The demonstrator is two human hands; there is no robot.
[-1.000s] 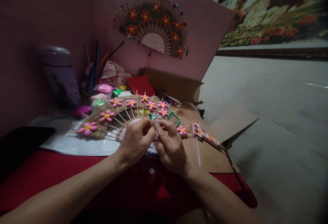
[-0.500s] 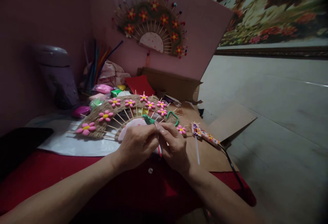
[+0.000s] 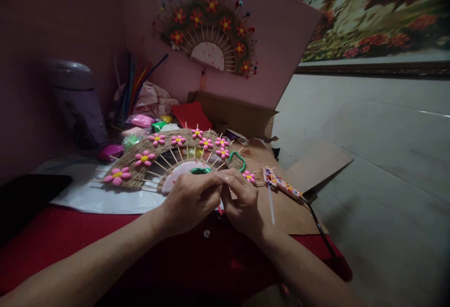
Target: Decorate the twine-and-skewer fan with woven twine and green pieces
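My left hand (image 3: pixel 190 201) and my right hand (image 3: pixel 242 201) meet fingertip to fingertip just in front of a half-round jute fan (image 3: pixel 165 157) with wooden spokes and pink flowers (image 3: pixel 145 158). Both hands are closed in a pinch around a small green piece (image 3: pixel 200 170) that pokes up between the fingers. A green pipe cleaner loop (image 3: pixel 238 159) lies on the fan's right end, just beyond my right hand. A loose pink flower (image 3: pixel 249 176) lies close to my right knuckles.
A patterned glue gun (image 3: pixel 281 184) with a black cord lies on brown cardboard (image 3: pixel 302 166) to the right. At the back stand a purple jar (image 3: pixel 79 103), pipe cleaners (image 3: pixel 133 86), clay packets (image 3: pixel 140 122), red felt (image 3: pixel 192 115) and a finished fan (image 3: pixel 209 33) on the pink board.
Both hands have drawn slightly toward me and lower. The green piece has turned from upright to lying flatter between the fingertips.
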